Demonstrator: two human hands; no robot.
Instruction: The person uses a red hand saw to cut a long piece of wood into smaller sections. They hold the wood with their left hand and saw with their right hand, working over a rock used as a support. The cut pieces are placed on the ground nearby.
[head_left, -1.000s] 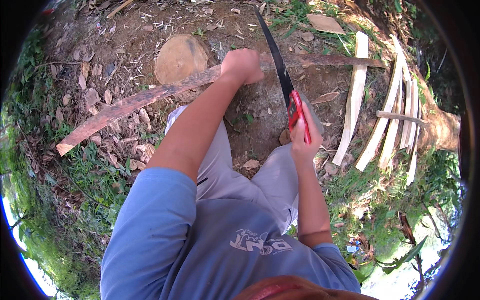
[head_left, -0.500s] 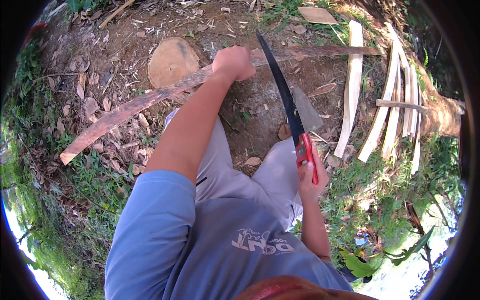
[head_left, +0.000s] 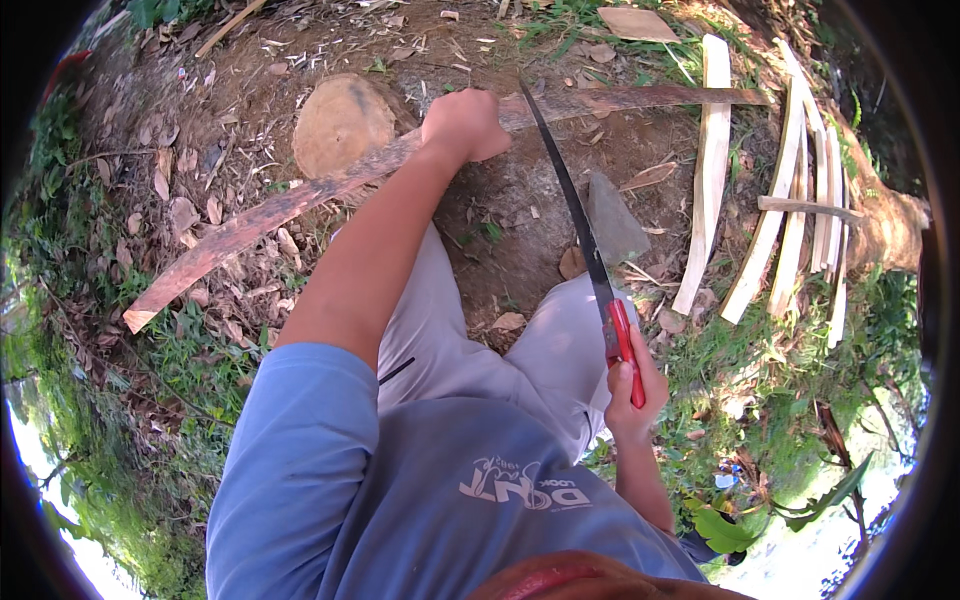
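My left hand (head_left: pixel 463 125) is closed around a long, rough-barked wooden plank (head_left: pixel 240 228) that stretches from the lower left to the upper right. In my right hand (head_left: pixel 645 388) is the red handle of a handsaw (head_left: pixel 588 235), with its dark blade pointing up and away from me. Near its tip the blade crosses the plank, just right of my left hand; whether its teeth touch the wood I cannot tell. Part of the plank is hidden behind my left fist. A round cut log stump (head_left: pixel 343 125) stands against the plank's far side.
Several pale split strips (head_left: pixel 708 180) lie at the right, with a short stick (head_left: pixel 810 208) across some. A grey flat stone (head_left: pixel 615 220) sits beyond my right knee. A square board (head_left: pixel 637 25) lies at the far side. Leaves and wood chips cover the ground.
My right hand and the saw handle have shifted slightly right and toward me, and the blade is turned more edge-on. The left hand keeps its hold, almost unmoved.
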